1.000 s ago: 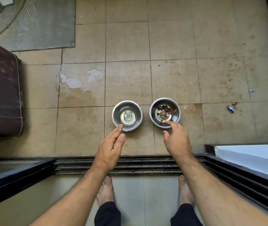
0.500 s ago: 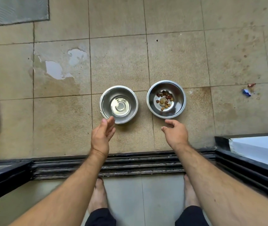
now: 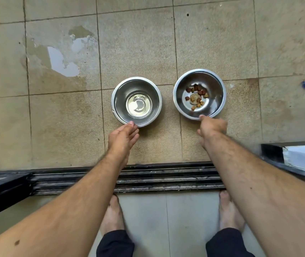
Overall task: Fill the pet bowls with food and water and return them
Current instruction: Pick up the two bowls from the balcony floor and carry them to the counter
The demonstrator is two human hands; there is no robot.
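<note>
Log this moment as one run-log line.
left hand: fingers at near rim, round steel water bowl | right hand: fingers at near rim, round steel kibble bowl | both bowls on tiled floor

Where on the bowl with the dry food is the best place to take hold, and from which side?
Take the food bowl by its rolled near rim, coming from the doorway side. The rim sticks out, and the right hand already touches it there.
</note>
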